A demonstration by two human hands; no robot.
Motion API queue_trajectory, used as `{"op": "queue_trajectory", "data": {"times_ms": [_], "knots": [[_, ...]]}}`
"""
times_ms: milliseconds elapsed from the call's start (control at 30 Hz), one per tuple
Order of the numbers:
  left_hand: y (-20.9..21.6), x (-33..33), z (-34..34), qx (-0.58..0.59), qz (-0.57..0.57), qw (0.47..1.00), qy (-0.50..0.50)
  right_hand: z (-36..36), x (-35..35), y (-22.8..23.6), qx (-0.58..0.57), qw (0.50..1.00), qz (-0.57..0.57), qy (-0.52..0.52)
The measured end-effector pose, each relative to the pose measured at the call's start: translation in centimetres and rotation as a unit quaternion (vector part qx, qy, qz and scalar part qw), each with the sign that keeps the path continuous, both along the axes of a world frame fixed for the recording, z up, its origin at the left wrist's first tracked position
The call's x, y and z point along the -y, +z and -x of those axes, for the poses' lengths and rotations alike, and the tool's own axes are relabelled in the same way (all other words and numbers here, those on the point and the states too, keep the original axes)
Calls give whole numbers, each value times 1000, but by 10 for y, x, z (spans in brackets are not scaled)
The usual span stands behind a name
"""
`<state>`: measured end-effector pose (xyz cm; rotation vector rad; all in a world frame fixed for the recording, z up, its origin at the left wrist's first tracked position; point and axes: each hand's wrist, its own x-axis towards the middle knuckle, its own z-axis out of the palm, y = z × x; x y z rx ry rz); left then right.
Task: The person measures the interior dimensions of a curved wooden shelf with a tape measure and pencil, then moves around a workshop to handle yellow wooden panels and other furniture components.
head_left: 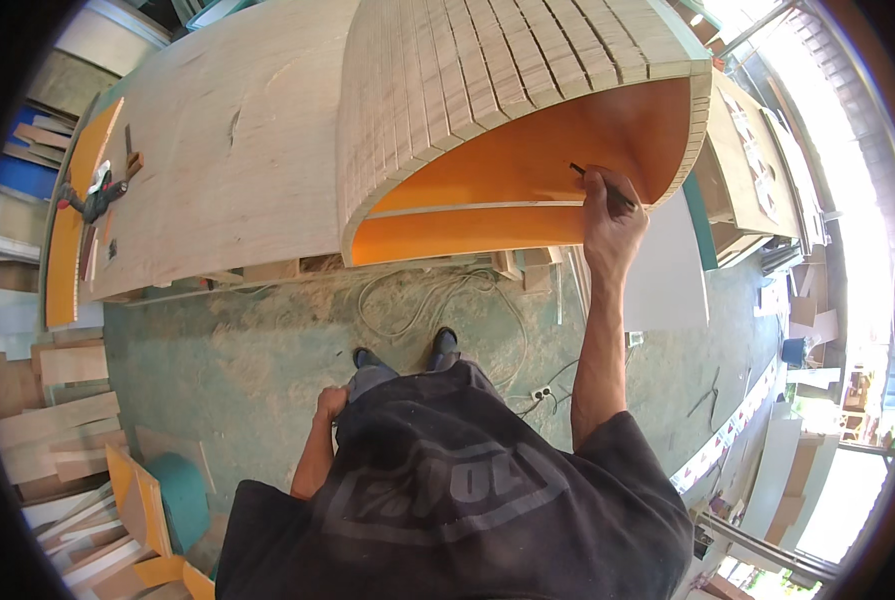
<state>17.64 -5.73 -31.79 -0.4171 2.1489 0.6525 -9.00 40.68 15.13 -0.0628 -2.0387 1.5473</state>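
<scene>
My right hand [609, 222] reaches forward to the curved wooden panel [517, 75], whose outer face is cut with several parallel grooves. Its fingers are closed around a dark pen [619, 197]; the tip is at the orange inner face [527, 160], and whether it touches cannot be made out. The panel bends over in an arch, its notched edge toward me, on a large pale plywood sheet [237, 130]. Low beside my thigh hangs my left hand [332, 402], apart from the panel; its fingers are mostly hidden.
A red-and-black power tool [97, 197] lies at the plywood's left end by an orange strip [75, 240]. Cable [397, 310] loops across the dusty floor, near a socket strip [540, 393]. Board offcuts [67, 430] are piled at left; a wooden cabinet [757, 170] stands at right.
</scene>
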Motion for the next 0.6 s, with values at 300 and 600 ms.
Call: {"op": "queue_trajectory", "data": {"times_ms": [300,600], "knots": [[30,-14,6,19,-14,1000,9,-48,12,-83,100,988,67,101],[-4,3,-17,-1,0,998,-59,-13,-1,-215,217,970,93,58]]}}
